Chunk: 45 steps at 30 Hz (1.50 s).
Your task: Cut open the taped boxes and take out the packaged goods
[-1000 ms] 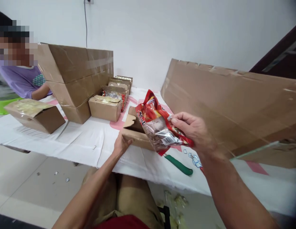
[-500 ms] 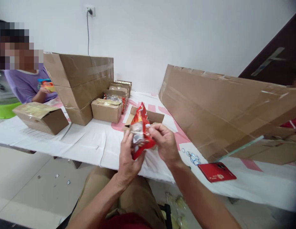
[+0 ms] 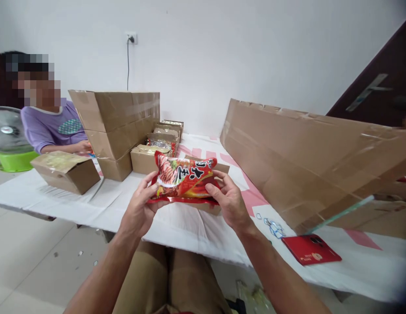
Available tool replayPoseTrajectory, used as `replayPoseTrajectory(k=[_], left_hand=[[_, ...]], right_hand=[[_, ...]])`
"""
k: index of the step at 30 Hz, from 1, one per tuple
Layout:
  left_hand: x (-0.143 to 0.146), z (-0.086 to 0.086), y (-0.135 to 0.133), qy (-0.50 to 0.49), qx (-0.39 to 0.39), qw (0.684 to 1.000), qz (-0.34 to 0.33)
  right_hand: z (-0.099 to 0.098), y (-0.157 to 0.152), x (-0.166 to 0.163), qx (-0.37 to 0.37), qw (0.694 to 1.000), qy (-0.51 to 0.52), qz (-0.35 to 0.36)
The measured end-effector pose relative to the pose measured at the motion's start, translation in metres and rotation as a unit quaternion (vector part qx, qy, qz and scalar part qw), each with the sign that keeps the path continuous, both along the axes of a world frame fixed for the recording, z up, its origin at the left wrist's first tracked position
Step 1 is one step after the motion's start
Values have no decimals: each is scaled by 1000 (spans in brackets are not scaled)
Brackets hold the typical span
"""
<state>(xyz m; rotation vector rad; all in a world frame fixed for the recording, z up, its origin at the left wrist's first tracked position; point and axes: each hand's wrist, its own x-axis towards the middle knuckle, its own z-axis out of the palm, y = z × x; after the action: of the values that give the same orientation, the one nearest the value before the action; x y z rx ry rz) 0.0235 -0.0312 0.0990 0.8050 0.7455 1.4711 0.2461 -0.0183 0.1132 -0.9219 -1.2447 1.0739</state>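
I hold a red snack packet [image 3: 185, 179] flat and face-up in front of me with both hands. My left hand [image 3: 139, 209] grips its left end, fingers curled round the edge. My right hand [image 3: 227, 200] grips its right end the same way. Just behind the packet, partly hidden by it, sits a small open cardboard box [image 3: 219, 168] on the white table cover [image 3: 124, 205].
Large taped cartons stand at the left [image 3: 121, 117] and lie along the right [image 3: 314, 152]. Small filled boxes [image 3: 147, 157] line up behind. A loose box [image 3: 65, 170] sits far left, a red phone [image 3: 311, 249] right. A person in purple [image 3: 52, 126] works beside a fan [image 3: 8, 131].
The packet was in my right hand alone, upright over the box. My left hand left the box and took hold, and the packet was turned flat, printed side up.
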Motion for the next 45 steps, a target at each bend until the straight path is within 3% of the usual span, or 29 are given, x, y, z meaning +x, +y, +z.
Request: replayPoseTrajectory(k=[5, 8, 11, 14, 19, 22, 26, 29, 31, 34, 37, 41, 45], left_hand=[[11, 25, 34, 113, 130, 980, 103], [22, 53, 81, 104, 82, 989, 66], [30, 77, 119, 81, 68, 993, 46], [31, 89, 135, 85, 93, 991, 34], [30, 94, 140, 113, 82, 990, 22], [29, 95, 144, 125, 67, 990, 22], [20, 87, 140, 142, 110, 983, 38], [-3, 67, 122, 138, 140, 980, 25], [-26, 47, 104, 151, 140, 979, 5], [-69, 11, 79, 200, 104, 974, 9], [-108, -21, 69, 253, 42, 966, 29], [-134, -56, 91, 298, 11, 949, 100], [-132, -91, 138, 325, -8, 937, 125]], right_hand=[[40, 34, 10, -35, 999, -12, 8], [68, 71, 15, -74, 996, -36, -19], [86, 96, 21, -57, 998, -33, -16], [91, 102, 27, -38, 999, -15, -13], [90, 102, 32, -49, 999, -15, -4], [91, 106, 32, -51, 998, -25, 5], [86, 107, 30, -27, 999, -39, -24], [68, 92, 18, 11, 998, -20, -57], [47, 73, 0, 44, 998, -12, -34], [3, 46, -39, 80, 995, -50, 32], [-49, 40, -82, 96, 987, -127, 38], [-110, 78, -126, 62, 982, -174, -30], [-151, 128, -145, 23, 979, -182, -86]])
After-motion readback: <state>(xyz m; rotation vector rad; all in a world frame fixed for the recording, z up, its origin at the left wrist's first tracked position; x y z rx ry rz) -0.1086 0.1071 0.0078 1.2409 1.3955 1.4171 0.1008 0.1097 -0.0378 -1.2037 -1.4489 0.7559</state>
